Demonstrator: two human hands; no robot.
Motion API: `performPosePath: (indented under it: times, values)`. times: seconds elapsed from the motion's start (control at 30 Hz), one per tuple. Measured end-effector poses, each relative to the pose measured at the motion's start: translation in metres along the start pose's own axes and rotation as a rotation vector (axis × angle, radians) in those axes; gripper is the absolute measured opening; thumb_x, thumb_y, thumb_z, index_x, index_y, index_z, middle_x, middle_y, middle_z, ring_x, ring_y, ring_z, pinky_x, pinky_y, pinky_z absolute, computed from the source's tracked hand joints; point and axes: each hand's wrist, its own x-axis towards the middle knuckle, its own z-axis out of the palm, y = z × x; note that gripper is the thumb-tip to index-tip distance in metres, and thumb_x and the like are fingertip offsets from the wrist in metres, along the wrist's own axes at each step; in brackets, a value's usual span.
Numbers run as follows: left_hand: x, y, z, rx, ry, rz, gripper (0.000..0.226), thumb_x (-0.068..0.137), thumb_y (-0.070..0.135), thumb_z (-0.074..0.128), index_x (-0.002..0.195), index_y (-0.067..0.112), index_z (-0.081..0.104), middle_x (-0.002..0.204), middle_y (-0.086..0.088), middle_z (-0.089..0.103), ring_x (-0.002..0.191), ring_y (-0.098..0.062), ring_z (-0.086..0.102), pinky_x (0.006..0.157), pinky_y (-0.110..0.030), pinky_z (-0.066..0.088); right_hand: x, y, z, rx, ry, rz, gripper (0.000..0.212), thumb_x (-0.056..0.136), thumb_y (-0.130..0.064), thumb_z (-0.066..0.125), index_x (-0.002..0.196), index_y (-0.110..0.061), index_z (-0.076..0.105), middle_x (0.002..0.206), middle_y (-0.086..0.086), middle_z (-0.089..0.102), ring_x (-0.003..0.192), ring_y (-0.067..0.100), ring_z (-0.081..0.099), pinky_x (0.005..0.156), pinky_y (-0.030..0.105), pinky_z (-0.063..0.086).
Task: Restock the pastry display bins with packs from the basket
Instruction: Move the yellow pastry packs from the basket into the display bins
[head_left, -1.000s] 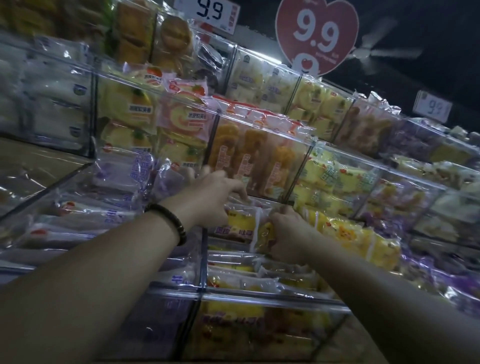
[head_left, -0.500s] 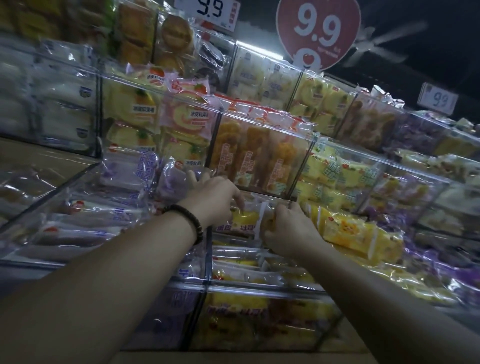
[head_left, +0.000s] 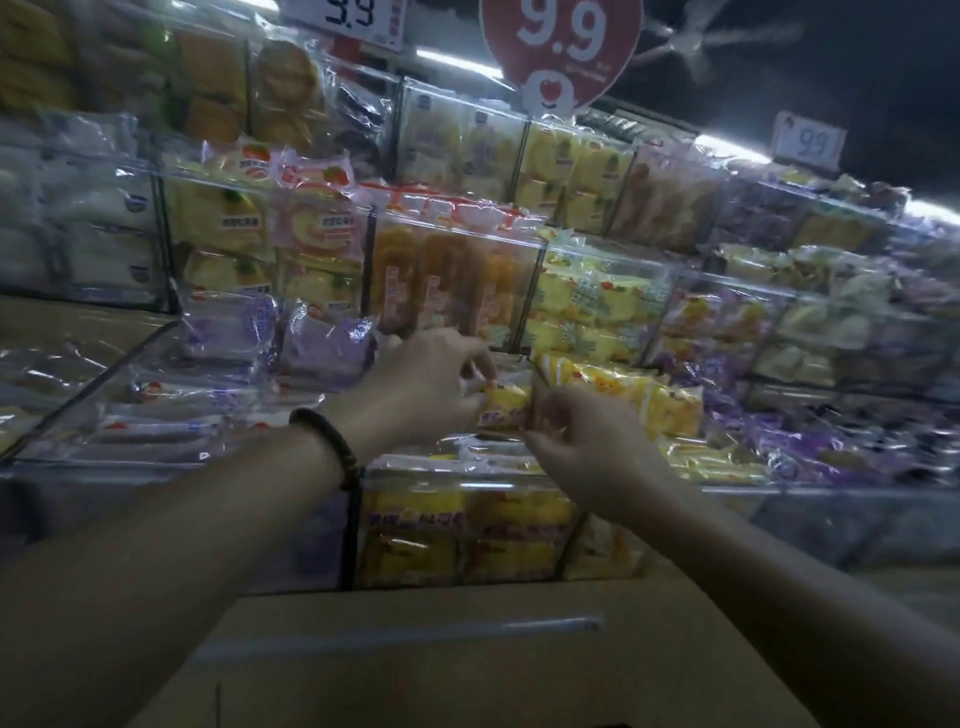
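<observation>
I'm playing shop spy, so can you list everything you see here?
clear bins: many, see-through, stacked in tiers
yellow pack: one, yellow, held over a middle bin
purple packs: several, purple, left bin
orange packs: several, orange, middle tier
price sign: one, red, top
cardboard box: one, brown, bottom
bracelet: one, dark, left wrist
left grip: one, pinching the pack's left end
right grip: one, pinching its right end
</observation>
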Motion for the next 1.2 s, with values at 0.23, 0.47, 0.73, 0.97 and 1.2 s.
performPosePath:
  times: [0.23,0.47,0.73,0.97,1.2]
  values:
    - [-0.103,0.065,0.038,-0.039,-0.122,0.23,0.012,0.086,0.038,0.066,0.084,0.037,0.054,0.085,0.015,0.059,0.079,-0.008,0.058,0.066,-0.035,0.053,-0.094,0.014,0.0,0.228,0.089,0.015,0.005,0.091,-0.032,0.072,0.092,-0.03,0.068,0.071,-0.011,0.069,0.066,0.003,0.065,0.059,0.033,0.056]
    - [-0.176,0.072,0.108,-0.197,-0.723,0.026,0.019,0.093,0.056,0.07,0.102,0.041,0.064,0.097,0.014,0.069,0.083,-0.003,0.067,0.075,-0.039,0.064,-0.182,0.053,0.048,0.296,-0.008,0.162,0.008,0.09,-0.031,0.075,0.086,-0.034,0.068,0.069,-0.012,0.067,0.068,0.003,0.064,0.054,0.023,0.05]
    - [-0.216,0.039,0.217,-0.12,-1.059,-0.037,0.026,0.1,0.047,0.065,0.11,0.024,0.069,0.107,0.004,0.071,0.09,-0.013,0.062,0.068,-0.025,0.045,-0.256,0.101,0.157,0.263,-0.434,0.524,0.008,0.088,-0.036,0.073,0.089,-0.028,0.073,0.082,-0.012,0.072,0.08,0.009,0.07,0.069,0.028,0.055]
    - [-0.234,-0.002,0.266,0.012,-1.227,-0.039,0.03,0.095,0.053,0.069,0.114,0.03,0.074,0.108,0.008,0.076,0.097,-0.015,0.071,0.086,-0.029,0.057,-0.281,0.123,0.22,0.137,-0.762,0.636,0.068,0.056,-0.064,0.066,0.108,-0.023,0.078,0.107,0.0,0.079,0.105,0.019,0.073,0.075,0.019,0.046]
    - [-0.228,-0.007,0.266,-0.101,-1.316,-0.123,0.03,0.099,0.054,0.064,0.116,0.031,0.072,0.092,0.006,0.079,0.076,-0.011,0.077,0.086,-0.042,0.064,-0.297,0.116,0.289,0.078,-0.99,0.689,0.054,0.086,-0.058,0.071,0.119,-0.017,0.075,0.126,0.012,0.073,0.114,0.03,0.07,0.082,0.028,0.052]
